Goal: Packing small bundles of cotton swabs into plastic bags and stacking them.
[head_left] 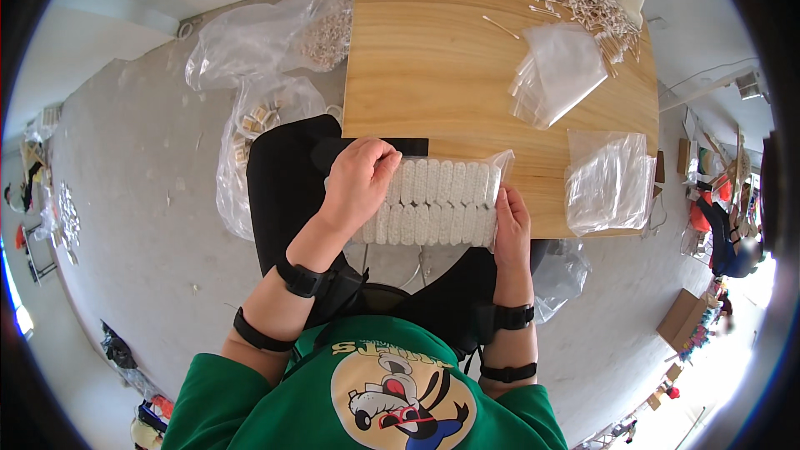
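A clear plastic bag (433,202) filled with two rows of white, rounded packs lies in front of me, over the table's near edge and above my lap. Curled over the bag's left end is my left hand (360,179), its thumb and fingers pinched together there; that end is partly hidden by the hand. My right hand (512,221) grips the right end, its thumb on top near the loose plastic edge. Just above the bag, a flat black strip (414,147) lies along the table edge, close to my left fingers.
On the wooden table (433,58), a stack of clear bags (611,183) lies right, more empty bags (562,71) behind it, and a heap of loose cotton swabs (587,0) at the back right. Large plastic sacks (267,42) stand on the floor left of the table.
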The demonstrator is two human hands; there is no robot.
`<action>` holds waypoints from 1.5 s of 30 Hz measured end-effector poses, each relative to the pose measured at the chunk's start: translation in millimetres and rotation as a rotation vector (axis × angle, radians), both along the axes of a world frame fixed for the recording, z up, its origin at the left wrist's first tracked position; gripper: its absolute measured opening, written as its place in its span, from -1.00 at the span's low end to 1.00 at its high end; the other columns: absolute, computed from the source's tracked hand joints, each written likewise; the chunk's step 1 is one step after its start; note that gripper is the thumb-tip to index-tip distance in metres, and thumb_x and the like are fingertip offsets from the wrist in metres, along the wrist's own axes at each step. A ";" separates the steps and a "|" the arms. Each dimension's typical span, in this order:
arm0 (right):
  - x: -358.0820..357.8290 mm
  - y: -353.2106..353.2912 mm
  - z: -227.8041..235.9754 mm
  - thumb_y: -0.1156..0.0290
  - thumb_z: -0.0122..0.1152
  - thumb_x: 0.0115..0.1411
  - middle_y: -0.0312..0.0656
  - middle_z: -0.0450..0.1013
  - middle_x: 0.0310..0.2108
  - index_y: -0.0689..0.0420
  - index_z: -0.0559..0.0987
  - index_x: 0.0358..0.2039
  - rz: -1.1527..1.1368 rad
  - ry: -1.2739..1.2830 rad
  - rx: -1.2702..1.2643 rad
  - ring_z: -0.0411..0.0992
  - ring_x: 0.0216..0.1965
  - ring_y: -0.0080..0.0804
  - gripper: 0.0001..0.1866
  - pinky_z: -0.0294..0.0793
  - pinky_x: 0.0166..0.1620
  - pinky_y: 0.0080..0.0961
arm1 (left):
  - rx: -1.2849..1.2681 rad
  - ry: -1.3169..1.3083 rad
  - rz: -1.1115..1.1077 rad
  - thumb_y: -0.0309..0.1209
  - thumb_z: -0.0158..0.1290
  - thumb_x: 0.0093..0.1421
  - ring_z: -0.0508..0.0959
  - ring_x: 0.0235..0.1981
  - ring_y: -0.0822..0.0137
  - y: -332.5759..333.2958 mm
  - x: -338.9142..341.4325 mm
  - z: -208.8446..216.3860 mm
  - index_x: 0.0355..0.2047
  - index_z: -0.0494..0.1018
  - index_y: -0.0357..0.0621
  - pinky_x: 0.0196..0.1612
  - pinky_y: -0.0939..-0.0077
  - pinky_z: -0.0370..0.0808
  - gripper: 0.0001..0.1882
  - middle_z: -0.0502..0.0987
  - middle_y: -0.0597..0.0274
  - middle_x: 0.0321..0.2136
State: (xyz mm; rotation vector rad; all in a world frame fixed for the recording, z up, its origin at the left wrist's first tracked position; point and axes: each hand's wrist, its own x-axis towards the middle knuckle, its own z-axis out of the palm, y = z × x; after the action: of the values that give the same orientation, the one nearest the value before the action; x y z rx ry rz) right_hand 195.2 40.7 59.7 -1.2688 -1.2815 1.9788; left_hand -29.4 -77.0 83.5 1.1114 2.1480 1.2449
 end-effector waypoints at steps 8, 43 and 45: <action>0.8 2.0 -3.3 0.33 -0.07 0.36 -0.31 0.47 -0.26 0.28 0.47 -0.08 0.025 -0.050 0.005 0.39 -0.25 -0.65 -0.71 0.37 -0.16 -0.70 | -0.065 -0.416 0.157 -0.38 -0.08 0.31 0.50 -0.46 0.18 -1.5 -10.0 -14.2 -0.45 0.29 -0.29 -0.38 0.39 0.41 -0.76 0.44 0.09 -0.53; 1.2 16.4 -5.8 0.39 0.09 0.28 -0.36 0.45 -0.42 0.24 0.52 -0.25 0.034 -0.065 -0.067 0.34 -0.42 -0.69 -0.82 0.34 -0.34 -0.73 | -0.174 0.595 -0.363 -0.28 0.05 0.15 0.21 0.25 0.17 -17.3 35.6 23.3 0.19 0.23 -0.13 0.29 0.13 0.04 -0.41 0.22 0.12 0.23; 3.8 19.8 -11.7 0.38 0.09 0.28 -0.37 0.44 -0.44 0.23 0.52 -0.28 0.053 -0.118 -0.022 0.34 -0.43 -0.69 -0.83 0.33 -0.36 -0.73 | -0.200 0.612 -0.366 -0.22 0.05 0.15 0.20 0.26 0.16 -15.4 35.9 25.9 0.22 0.20 -0.11 0.29 0.12 0.04 -0.37 0.19 0.12 0.24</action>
State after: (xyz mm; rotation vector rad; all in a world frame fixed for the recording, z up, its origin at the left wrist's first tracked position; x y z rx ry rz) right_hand 198.9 60.6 48.0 -1.3938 -1.3656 1.9854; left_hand 6.4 -92.3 109.4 1.8628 2.2523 0.5520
